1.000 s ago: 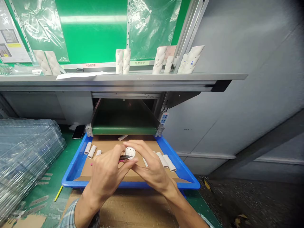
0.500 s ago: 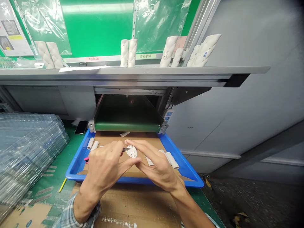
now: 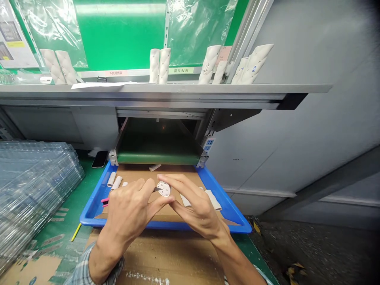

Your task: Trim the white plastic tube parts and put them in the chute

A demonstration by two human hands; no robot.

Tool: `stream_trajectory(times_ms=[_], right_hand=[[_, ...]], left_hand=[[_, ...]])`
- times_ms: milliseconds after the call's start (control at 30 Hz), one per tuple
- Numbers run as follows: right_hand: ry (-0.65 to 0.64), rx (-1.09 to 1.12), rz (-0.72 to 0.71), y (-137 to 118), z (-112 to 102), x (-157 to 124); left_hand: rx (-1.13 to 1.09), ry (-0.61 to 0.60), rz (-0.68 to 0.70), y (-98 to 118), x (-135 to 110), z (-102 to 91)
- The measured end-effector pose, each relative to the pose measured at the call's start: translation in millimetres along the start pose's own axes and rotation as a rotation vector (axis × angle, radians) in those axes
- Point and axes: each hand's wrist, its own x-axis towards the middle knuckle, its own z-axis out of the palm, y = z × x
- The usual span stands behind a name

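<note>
My right hand pinches a small white perforated disc between fingers and thumb, over the middle of the tray. My left hand grips a pink-handled cutter, whose dark metal tip meets the disc's left edge. Both hands are close together above a cardboard sheet lying in a blue plastic tray. Short white tubular pieces lie on the cardboard on both sides of my hands, with one at the left and another at the right. My hands hide the cardboard's middle.
A green conveyor belt ends just behind the tray. Above it, a metal shelf holds several white quilted-pattern pieces. A stack of transparent plastic trays stands at the left, and a phone lies beside the conveyor.
The whole view has shifted slightly upward and rightward with my head. My hands still hold the disc and cutter together, with the cutter's tip at the disc's edge.
</note>
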Motion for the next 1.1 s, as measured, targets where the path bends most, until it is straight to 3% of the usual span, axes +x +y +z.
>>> stream_trajectory(times_ms=[167, 367, 467, 700, 1100], right_hand=[[0.033, 0.009, 0.013, -0.9, -0.1, 1.5], [0.037, 0.168, 0.045, 3.1, -1.1, 2.4], [0.124, 0.159, 0.063, 5.0, 0.0, 2.0], [0.266, 0.07, 0.063, 1.7, 3.0, 1.5], [0.271, 0.02, 0.046, 0.0, 2.3, 2.9]], left_hand=[[-0.159, -0.025, 0.006, -1.5, 1.1, 1.6], [-0.32, 0.06, 0.026, -1.7, 5.0, -0.3], [-0.442, 0.054, 0.022, -2.8, 6.4, -3.3], [-0.475, -0.018, -0.019, 2.7, 4.7, -4.0], [-0.608, 0.045, 0.05, 1.5, 2.8, -0.4]])
